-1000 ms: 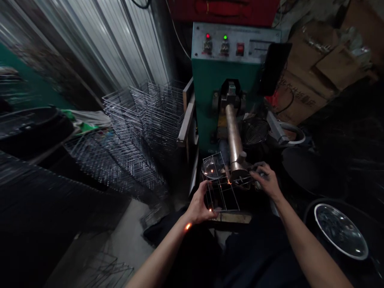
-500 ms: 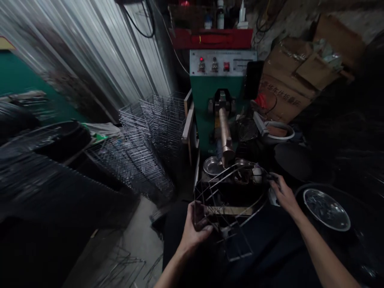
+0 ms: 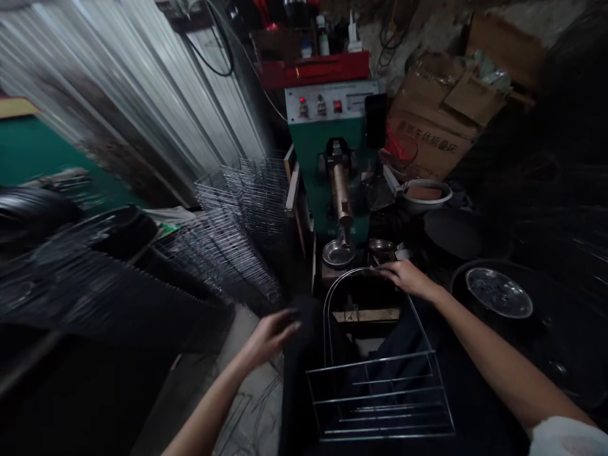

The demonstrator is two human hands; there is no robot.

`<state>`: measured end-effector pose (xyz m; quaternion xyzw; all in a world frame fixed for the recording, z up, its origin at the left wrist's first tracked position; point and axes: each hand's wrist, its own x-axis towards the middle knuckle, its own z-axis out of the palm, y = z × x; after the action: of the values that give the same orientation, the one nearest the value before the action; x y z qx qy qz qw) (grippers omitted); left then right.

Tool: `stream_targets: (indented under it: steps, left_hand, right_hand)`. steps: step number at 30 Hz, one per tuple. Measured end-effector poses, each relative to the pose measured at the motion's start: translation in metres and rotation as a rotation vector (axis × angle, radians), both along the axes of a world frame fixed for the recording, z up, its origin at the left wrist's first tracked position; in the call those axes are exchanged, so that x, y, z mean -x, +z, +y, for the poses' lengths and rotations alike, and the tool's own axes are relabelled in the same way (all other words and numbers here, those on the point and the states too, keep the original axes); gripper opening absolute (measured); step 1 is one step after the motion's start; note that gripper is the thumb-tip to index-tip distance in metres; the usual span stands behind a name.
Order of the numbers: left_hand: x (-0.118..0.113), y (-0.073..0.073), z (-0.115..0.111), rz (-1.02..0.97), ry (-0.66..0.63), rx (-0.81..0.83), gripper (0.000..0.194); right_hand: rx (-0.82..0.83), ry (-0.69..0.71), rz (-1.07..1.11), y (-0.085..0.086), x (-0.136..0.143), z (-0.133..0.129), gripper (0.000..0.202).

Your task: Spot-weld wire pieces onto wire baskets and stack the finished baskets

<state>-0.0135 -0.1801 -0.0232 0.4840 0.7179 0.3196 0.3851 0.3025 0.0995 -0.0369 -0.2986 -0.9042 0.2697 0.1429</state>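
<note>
My right hand (image 3: 408, 279) pinches the top of a curved wire on a metal wire rack (image 3: 370, 361). The rack hangs over my lap, its rounded loop toward the machine and its barred, box-like end toward me. My left hand (image 3: 272, 337) is off the rack, to its left, with thumb and fingers apart and nothing seen in them; its fingertips are dark and slightly blurred. Ahead stands a green machine (image 3: 304, 142) with a copper-coloured arm (image 3: 341, 190) pointing down toward me.
Stacked wire grids (image 3: 228, 247) stand to the left. Under the copper arm sits a small metal dish (image 3: 338, 253). A clear-rimmed round dish (image 3: 500, 293) of small parts lies at right, near a grey basin (image 3: 425, 195) and cardboard boxes (image 3: 427, 120). Loose wires (image 3: 251, 405) lie on the floor.
My left hand has let go of the rack and moved left. The rack has swung round, its barred end now toward me, still in my right hand, which moved left. The view has shifted.
</note>
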Motion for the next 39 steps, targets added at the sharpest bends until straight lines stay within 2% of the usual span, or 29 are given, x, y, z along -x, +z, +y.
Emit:
stream_targets:
  steps: [1,4,6,8,12,15,17,20,24,26,32,35,39]
  left_hand:
    - [0.004,0.0,0.03,0.16,-0.095,-0.091,0.058]
    - [-0.005,-0.012,0.111,0.252,-0.212,-0.183,0.048]
    - [-0.019,-0.023,0.145,0.284,-0.265,-0.22,0.035]
    - [-0.032,-0.032,0.161,0.325,-0.29,-0.269,0.025]
    - [-0.039,-0.039,0.17,0.38,-0.284,-0.363,0.022]
    - [-0.035,-0.036,0.178,0.414,-0.294,-0.404,0.02]
    - [-0.031,-0.031,0.185,0.441,-0.31,-0.424,0.02]
    - [-0.026,-0.021,0.196,0.467,-0.339,-0.452,0.022]
    - [-0.019,-0.011,0.208,0.475,-0.36,-0.478,0.024]
    - [-0.016,-0.01,0.214,0.477,-0.358,-0.483,0.023]
    - [-0.01,-0.009,0.224,0.472,-0.349,-0.484,0.024]
    - [-0.008,-0.007,0.225,0.474,-0.358,-0.483,0.026]
    - [-0.005,-0.005,0.225,0.486,-0.366,-0.484,0.026]
  right_hand:
    - [-0.005,0.0,-0.01,-0.004,0.006,-0.002,0.029]
    - [-0.018,0.023,-0.019,-0.01,0.013,-0.003,0.029]
    - [-0.032,0.036,-0.011,-0.009,0.012,-0.002,0.03]
    - [-0.051,0.028,-0.024,-0.007,0.008,-0.002,0.03]
    - [-0.133,-0.084,-0.211,0.004,0.009,-0.006,0.029]
    - [-0.18,-0.173,-0.375,0.013,0.017,-0.008,0.029]
    - [-0.178,-0.186,-0.404,0.016,0.022,-0.006,0.029]
    - [-0.161,-0.169,-0.32,0.014,0.027,0.002,0.027]
    - [-0.117,-0.073,-0.042,0.003,0.031,0.022,0.026]
    - [-0.08,-0.044,0.029,0.0,0.034,0.032,0.027]
    - [-0.053,-0.045,0.019,-0.003,0.045,0.048,0.026]
    - [-0.07,-0.014,0.027,-0.004,0.048,0.051,0.027]
    - [-0.11,-0.039,-0.007,-0.004,0.051,0.048,0.026]
